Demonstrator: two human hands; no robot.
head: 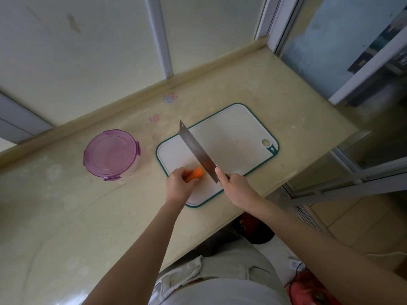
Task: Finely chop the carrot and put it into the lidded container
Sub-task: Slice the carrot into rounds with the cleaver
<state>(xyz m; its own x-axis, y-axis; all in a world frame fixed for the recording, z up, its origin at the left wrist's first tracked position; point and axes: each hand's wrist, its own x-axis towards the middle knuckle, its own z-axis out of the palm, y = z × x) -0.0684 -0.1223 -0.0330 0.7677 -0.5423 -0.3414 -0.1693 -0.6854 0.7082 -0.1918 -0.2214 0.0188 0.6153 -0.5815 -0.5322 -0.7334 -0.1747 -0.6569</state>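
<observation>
An orange carrot (196, 173) lies on the white, green-rimmed cutting board (233, 137), near its front left corner. My left hand (178, 183) grips the carrot's near end, and only the far end shows. My right hand (235, 187) holds the handle of a cleaver (196, 150). Its wide blade slants up and away over the board, just right of the carrot's tip. A round clear container with a purple clip lid (111, 153) stands closed on the counter, left of the board.
The beige counter (66, 216) runs along a tiled wall with a raised back ledge. Its right edge drops off just past the board, beside a sliding glass door (343, 51). Faint pink stains (170, 98) mark the counter behind the board.
</observation>
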